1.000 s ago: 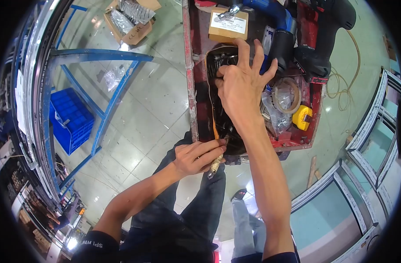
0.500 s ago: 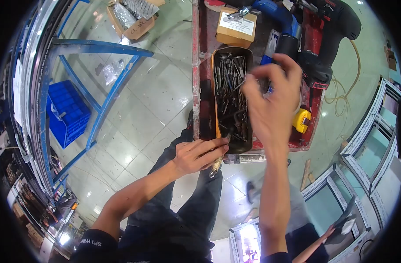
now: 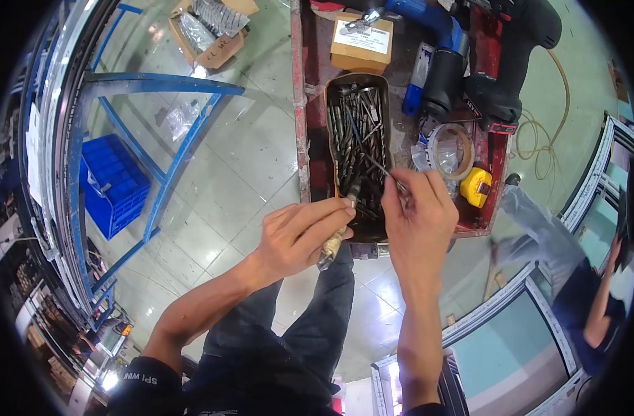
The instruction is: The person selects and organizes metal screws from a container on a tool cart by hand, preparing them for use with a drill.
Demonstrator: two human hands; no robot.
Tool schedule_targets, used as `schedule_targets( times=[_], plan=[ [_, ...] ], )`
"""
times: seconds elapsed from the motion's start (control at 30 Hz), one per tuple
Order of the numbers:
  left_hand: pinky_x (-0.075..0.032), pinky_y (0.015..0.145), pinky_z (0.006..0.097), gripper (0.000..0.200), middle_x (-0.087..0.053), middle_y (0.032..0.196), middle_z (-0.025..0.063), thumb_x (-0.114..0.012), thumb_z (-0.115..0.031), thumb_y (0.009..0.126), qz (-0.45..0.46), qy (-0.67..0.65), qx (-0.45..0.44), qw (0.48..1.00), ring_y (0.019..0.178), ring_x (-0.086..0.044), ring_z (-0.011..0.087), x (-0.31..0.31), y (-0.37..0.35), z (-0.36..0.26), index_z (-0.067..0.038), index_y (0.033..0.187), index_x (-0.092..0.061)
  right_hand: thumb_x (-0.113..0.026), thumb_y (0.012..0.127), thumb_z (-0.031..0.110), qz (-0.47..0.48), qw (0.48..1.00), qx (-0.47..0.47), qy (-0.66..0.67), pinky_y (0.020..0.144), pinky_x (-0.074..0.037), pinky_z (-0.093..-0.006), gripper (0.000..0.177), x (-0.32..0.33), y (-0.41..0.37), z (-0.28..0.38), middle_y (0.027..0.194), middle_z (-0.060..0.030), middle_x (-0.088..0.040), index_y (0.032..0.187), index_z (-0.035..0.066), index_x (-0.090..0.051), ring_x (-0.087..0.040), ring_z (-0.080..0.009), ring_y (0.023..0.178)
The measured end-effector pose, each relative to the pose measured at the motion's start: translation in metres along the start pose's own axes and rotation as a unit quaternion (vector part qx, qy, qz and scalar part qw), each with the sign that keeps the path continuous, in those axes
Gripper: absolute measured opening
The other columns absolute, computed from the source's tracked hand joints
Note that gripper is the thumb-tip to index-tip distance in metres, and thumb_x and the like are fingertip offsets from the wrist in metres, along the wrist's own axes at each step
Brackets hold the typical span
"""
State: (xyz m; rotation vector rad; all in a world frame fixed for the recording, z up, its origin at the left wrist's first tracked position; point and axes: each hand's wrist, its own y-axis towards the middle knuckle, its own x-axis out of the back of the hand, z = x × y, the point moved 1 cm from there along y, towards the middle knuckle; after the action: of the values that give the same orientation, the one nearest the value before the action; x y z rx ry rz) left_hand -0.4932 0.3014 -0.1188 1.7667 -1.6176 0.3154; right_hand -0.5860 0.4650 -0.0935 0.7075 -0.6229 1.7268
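Observation:
A long narrow tin (image 3: 369,233) holds a heap of drill bits (image 3: 351,132), most lying lengthwise. My left hand (image 3: 296,234) is closed around a slim tool with a tan wrapped body (image 3: 333,246) and metal ends, over the near left edge of the tin. Its exact kind I cannot make out. Above the tin's right side, my right hand (image 3: 422,216) pinches a thin drill bit (image 3: 379,167) that points up and left over the heap. The fingers cover its near end.
The tin sits in a red tray (image 3: 301,125). Beside it are a small cardboard box (image 3: 360,52), a blue-and-black power tool (image 3: 445,76), a cordless drill (image 3: 514,76), a tape roll (image 3: 462,170) and a yellow tape measure (image 3: 475,187). A person (image 3: 584,298) is at right, near window frames.
My right hand has come down toward the tin's near right side, now pinching a thin drill bit. My left hand has shifted slightly left with its tool. The other person has moved right.

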Motion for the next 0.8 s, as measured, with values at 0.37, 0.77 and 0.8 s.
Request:
schedule_targets(
  times=[0.37,0.77,0.8],
  plan=[
    [-0.058,0.068,0.0325,0.046,-0.071,0.118,0.0087,-0.084,-0.009,0.077,0.061,0.009,0.044,0.997,0.089,-0.073,0.0236,-0.01,0.001,-0.001,-0.009,0.121,-0.071,-0.066,0.077,0.0,-0.014,0.964,0.209,-0.164,0.071,-0.054,-0.0414,0.004,-0.052,0.074,0.001,0.088,-0.0109,-0.059,0.081,0.001,-0.063,-0.064,-0.0296,0.086],
    [-0.058,0.072,0.0318,0.043,-0.07,0.122,0.0024,-0.083,-0.016,0.076,0.129,-0.018,0.055,0.99,0.085,-0.07,0.02,-0.005,0.003,0.006,-0.011,0.117,-0.071,-0.067,0.09,0.007,0.108,0.982,0.119,-0.097,0.075,-0.051,-0.0449,0.008,-0.007,0.111,0.017,0.092,-0.0155,-0.065,0.095,0.002,-0.072,-0.068,-0.0311,0.082],
    [-0.058,0.074,0.0323,0.044,-0.07,0.125,0.0024,-0.083,-0.018,0.077,0.16,-0.031,0.063,0.985,0.086,-0.069,0.0201,-0.001,0.006,0.005,-0.011,0.119,-0.071,-0.068,0.091,0.008,0.091,0.986,0.104,-0.089,0.074,-0.051,-0.0449,0.008,0.003,0.103,0.02,0.091,-0.0154,-0.065,0.097,0.002,-0.072,-0.068,-0.031,0.081]
  ],
)
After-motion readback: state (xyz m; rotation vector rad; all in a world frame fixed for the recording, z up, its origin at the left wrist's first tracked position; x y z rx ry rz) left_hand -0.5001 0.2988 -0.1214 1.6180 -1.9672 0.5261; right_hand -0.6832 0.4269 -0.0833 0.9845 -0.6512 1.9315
